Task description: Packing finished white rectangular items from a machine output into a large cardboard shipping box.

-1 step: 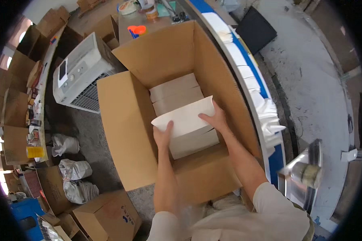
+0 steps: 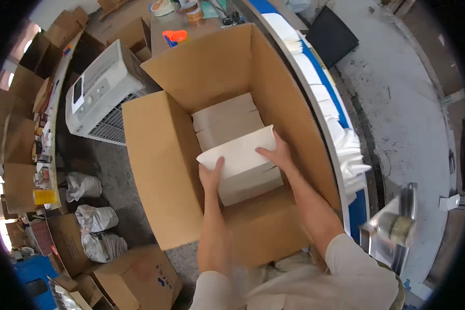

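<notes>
Both my hands are inside a big open cardboard box [image 2: 157, 170]. Between them they grip a slightly bowed stack of white paper-like sheets [image 2: 237, 151]. My left hand [image 2: 211, 174] holds its left end, thumb on the near face. At the right end is my right hand [image 2: 277, 152], its thumb also pressed on the near face. The fingers behind the stack are hidden. Farther in the box lie more white stacks [image 2: 227, 120], side by side. Another pile [image 2: 250, 185] sits just below the held stack; whether they touch, I cannot tell.
A machine with a blue edge [image 2: 356, 217] and white material [image 2: 346, 147] runs along the box's right side. To the left stands a white air cooler [image 2: 103, 88]. White sacks [image 2: 95, 218] and a cardboard box [image 2: 139, 276] are on the floor. An orange scoop [image 2: 176, 36] lies beyond the box.
The view has shifted very slightly. Both hands keep the same grip on the white stack, with hardly any movement.
</notes>
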`<state>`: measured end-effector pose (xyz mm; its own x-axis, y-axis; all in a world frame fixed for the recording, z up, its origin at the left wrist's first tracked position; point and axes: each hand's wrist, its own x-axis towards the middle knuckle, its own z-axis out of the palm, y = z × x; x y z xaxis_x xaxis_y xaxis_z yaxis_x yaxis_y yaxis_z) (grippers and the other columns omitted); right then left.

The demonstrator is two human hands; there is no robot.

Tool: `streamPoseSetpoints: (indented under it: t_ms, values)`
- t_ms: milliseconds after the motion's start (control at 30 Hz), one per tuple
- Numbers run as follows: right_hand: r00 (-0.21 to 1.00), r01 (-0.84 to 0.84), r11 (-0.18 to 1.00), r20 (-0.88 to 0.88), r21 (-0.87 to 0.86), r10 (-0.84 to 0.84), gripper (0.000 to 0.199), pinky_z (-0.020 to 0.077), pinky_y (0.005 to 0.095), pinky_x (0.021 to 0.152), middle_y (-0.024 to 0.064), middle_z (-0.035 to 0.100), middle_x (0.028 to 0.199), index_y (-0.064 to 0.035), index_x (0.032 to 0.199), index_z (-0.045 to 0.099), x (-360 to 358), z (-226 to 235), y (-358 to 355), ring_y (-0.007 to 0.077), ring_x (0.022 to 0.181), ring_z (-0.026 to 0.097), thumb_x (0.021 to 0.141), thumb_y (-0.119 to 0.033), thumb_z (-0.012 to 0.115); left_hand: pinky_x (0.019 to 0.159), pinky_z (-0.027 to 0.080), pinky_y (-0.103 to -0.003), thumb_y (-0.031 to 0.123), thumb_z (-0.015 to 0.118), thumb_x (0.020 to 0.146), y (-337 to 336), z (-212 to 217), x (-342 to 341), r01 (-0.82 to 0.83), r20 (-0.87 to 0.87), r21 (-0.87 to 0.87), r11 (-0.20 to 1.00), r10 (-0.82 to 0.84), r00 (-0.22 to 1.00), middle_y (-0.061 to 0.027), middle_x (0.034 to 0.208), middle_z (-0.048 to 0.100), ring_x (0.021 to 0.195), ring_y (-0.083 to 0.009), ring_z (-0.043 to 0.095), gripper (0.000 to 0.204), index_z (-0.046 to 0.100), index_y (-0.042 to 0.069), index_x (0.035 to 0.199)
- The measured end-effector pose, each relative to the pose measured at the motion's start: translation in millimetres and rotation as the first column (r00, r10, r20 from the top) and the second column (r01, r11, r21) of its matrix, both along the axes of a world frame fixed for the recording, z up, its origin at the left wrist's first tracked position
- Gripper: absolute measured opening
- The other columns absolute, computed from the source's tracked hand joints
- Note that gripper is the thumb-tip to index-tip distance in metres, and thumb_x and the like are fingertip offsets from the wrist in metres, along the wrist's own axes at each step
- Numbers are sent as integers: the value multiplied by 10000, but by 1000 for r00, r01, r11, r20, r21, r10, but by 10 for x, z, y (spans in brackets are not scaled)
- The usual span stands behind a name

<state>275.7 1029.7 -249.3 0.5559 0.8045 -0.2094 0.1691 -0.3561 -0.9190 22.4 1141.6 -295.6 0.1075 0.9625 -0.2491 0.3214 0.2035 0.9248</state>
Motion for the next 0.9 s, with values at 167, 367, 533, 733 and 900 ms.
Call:
streamPoseSetpoints:
  t_ms: [167, 367, 533, 733, 900]
  values:
    - [940, 78, 986, 341, -148, -23, 1045, 429, 379, 1095, 250, 581, 1375, 116, 1446, 407, 422, -1886, 89, 301, 1290, 565, 678, -388, 903, 971, 494, -374, 306, 845, 806, 54, -1075, 442, 50, -100, -177, 983, -69, 993, -183, 1212, 675, 1113, -272, 649, 668, 563, -64, 1285]
    - [991, 29, 954, 135, -298, 12, 1041, 401, 384, 1121, 240, 568, 1396, 98, 1455, 409, 454, -2524, 325, 295, 1309, 548, 675, -383, 905, 1007, 473, -368, 291, 850, 797, 337, -1886, 704, 2, -70, -309, 951, -25, 997, -198, 1275, 645, 1155, -286, 626, 764, 501, -78, 1368]
    - [925, 171, 939, 377, -298, -48, 1030, 421, 396, 1101, 215, 566, 1414, 38, 1486, 406, 183, -2987, 471, 318, 1312, 548, 682, -371, 902, 1079, 437, -408, 364, 882, 720, 489, -2589, 471, -77, -193, -97, 992, 57, 979, -265, 1416, 531, 1273, -361, 556, 1000, 387, -88, 1461]
    - [890, 144, 962, 456, -233, -23, 1053, 414, 414, 1111, 250, 519, 1447, 25, 1514, 359, 212, -3048, 420, 365, 1332, 522, 702, -385, 891, 1020, 480, -410, 373, 885, 729, 364, -2703, 632, -82, -456, 49, 995, 95, 885, -278, 1331, 591, 1186, -362, 615, 976, 408, -121, 1424]
    - [940, 186, 953, 327, -241, -101, 1038, 415, 428, 1107, 269, 496, 1457, 40, 1517, 330, 423, -3006, 357, 393, 1344, 497, 741, -402, 858, 1067, 441, -422, 400, 851, 765, 386, -2603, 727, -17, -462, 189, 982, 104, 881, -299, 1376, 545, 1253, -393, 563, 984, 371, -120, 1448]
